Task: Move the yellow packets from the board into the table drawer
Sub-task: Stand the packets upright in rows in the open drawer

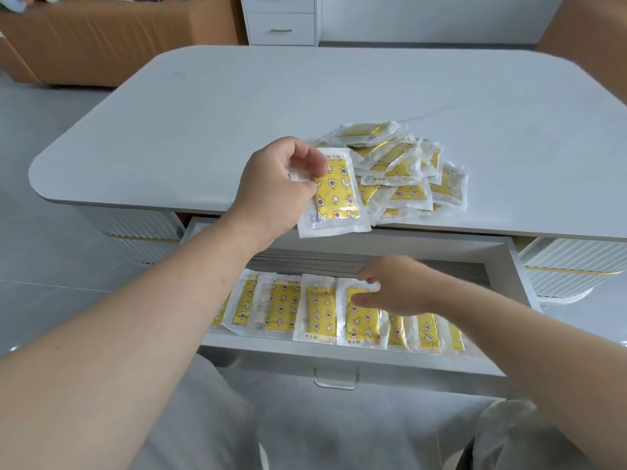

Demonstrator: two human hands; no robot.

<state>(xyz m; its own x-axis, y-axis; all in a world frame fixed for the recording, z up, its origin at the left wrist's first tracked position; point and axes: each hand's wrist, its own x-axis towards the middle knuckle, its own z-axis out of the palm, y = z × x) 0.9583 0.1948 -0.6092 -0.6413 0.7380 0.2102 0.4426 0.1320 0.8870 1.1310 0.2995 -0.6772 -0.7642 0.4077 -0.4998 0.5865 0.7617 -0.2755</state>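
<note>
Just above centre frame, the left hand (281, 184) pinched one yellow packet (337, 195) by its upper left edge between thumb and curled fingers. The packet hung tilted over the near edge of the grey table (271, 96). Right of it, touching its far side, a loose pile of packets (403, 167) lay heaped on the table top near that same edge.

Below, the white drawer (339, 359) stood pulled out, its metal handle (336, 379) at lower centre. A row of packets (281, 307) lay flat along the drawer's front, overlapping side by side from left to right. The right hand (400, 286) reached into the drawer from the right, its fingers fairly straight and resting on the face of one packet in the row (363, 325), the thumb near that packet's top edge.

At upper centre, behind the table, stood a white cabinet (281, 20) with drawers.
</note>
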